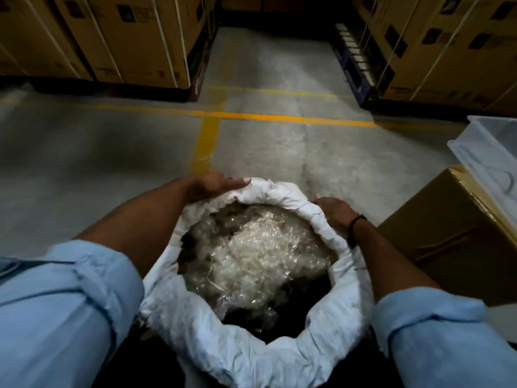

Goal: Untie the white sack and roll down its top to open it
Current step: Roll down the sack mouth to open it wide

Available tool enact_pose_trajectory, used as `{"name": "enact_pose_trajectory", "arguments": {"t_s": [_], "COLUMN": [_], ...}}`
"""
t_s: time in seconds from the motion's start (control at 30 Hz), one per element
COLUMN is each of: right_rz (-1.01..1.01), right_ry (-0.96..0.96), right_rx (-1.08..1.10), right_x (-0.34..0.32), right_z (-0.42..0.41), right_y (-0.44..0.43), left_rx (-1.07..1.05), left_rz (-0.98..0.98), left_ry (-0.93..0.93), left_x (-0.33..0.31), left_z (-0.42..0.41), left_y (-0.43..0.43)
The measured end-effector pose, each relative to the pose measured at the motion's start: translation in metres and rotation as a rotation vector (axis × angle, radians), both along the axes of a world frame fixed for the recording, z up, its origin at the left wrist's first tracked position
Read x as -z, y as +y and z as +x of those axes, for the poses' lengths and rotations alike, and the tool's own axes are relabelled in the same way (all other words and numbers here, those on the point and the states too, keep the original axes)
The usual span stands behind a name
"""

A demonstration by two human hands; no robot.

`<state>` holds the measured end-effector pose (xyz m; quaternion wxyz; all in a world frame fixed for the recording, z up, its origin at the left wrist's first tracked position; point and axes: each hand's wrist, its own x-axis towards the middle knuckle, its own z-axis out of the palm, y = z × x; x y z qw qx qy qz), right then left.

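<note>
The white sack [195,317] stands open on the floor right below me, its top rolled down into a thick cuff all around. Inside lies a heap of pale, shiny plastic shreds [251,253]. My left hand [209,186] grips the rolled rim at the far left, fingers curled over the cuff. On the far right of the rim my right hand [333,211] holds the roll, a dark band on its wrist. Both forearms come out of rolled-up light blue sleeves.
A brown cardboard box [453,247] stands close on the right, with a clear plastic bin [492,152] resting on it. Strapped cartons on pallets [117,40] line the back left and back right [436,51]. Yellow lines [223,114] cross the concrete floor.
</note>
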<state>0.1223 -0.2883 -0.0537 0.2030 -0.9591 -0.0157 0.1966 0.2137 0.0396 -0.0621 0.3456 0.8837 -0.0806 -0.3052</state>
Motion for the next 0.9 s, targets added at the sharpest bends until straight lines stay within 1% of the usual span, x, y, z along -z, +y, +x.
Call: {"name": "enact_pose_trajectory", "arguments": {"t_s": [0.03,0.07,0.1,0.13,0.17,0.2,0.23,0.27,0.3,0.33,0.4,0.43,0.47,0.53,0.57,0.6,0.67,0.77,0.83,0.9], "right_rz": [0.043,0.102,0.104,0.056,-0.023,-0.106,-0.16,-0.144,-0.11,-0.108,-0.216,-0.293,-0.36,-0.424,-0.415,-0.401,-0.404,-0.569,-0.649,-0.663], "right_ry": [-0.057,-0.128,-0.234,-0.335,-0.426,-0.51,-0.597,-0.626,-0.608,-0.548,-0.334,-0.218,-0.124,0.01,0.057,0.097,0.136,0.114,0.047,-0.071], "right_rx": [0.108,0.26,0.372,0.433,0.423,0.37,0.286,0.186,0.054,-0.109,-0.455,-0.577,-0.656,-0.728,-0.756,-0.776,-0.75,-0.685,-0.697,-0.75], "right_x": [0.009,0.016,0.019,0.017,0.013,0.008,0.0,-0.011,-0.024,-0.035,-0.053,-0.062,-0.068,-0.078,-0.081,-0.079,-0.063,-0.02,0.003,0.016], "right_z": [0.001,0.003,0.004,0.002,-0.001,-0.006,-0.012,-0.02,-0.029,-0.04,-0.069,-0.088,-0.107,-0.145,-0.163,-0.179,-0.211,-0.236,-0.236,-0.237], "right_y": [0.002,0.005,0.008,0.013,0.018,0.023,0.029,0.038,0.047,0.057,0.076,0.083,0.087,0.09,0.089,0.086,0.075,0.062,0.066,0.075], "left_rx": [0.006,0.002,0.001,0.002,0.026,0.075,0.145,0.233,0.314,0.394,0.575,0.648,0.698,0.738,0.729,0.706,0.633,0.516,0.548,0.611], "left_rz": [0.072,0.165,0.265,0.346,0.392,0.399,0.381,0.345,0.323,0.338,0.443,0.491,0.525,0.554,0.543,0.522,0.482,0.398,0.397,0.426], "left_ry": [-0.099,-0.231,-0.396,-0.567,-0.72,-0.813,-0.848,-0.845,-0.805,-0.745,-0.647,-0.597,-0.548,-0.479,-0.457,-0.447,-0.456,-0.503,-0.513,-0.48], "left_x": [0.001,0.003,0.002,-0.004,-0.01,-0.02,-0.031,-0.037,-0.04,-0.044,-0.047,-0.051,-0.057,-0.067,-0.07,-0.071,-0.066,-0.045,-0.027,-0.013], "left_z": [-0.001,-0.003,-0.01,-0.02,-0.034,-0.05,-0.07,-0.089,-0.108,-0.129,-0.171,-0.191,-0.21,-0.238,-0.248,-0.258,-0.276,-0.302,-0.311,-0.314], "left_y": [-0.004,-0.009,-0.014,-0.017,-0.018,-0.017,-0.016,-0.012,-0.007,-0.003,0.002,0.001,-0.001,-0.006,-0.008,-0.01,-0.018,-0.034,-0.044,-0.047]}}
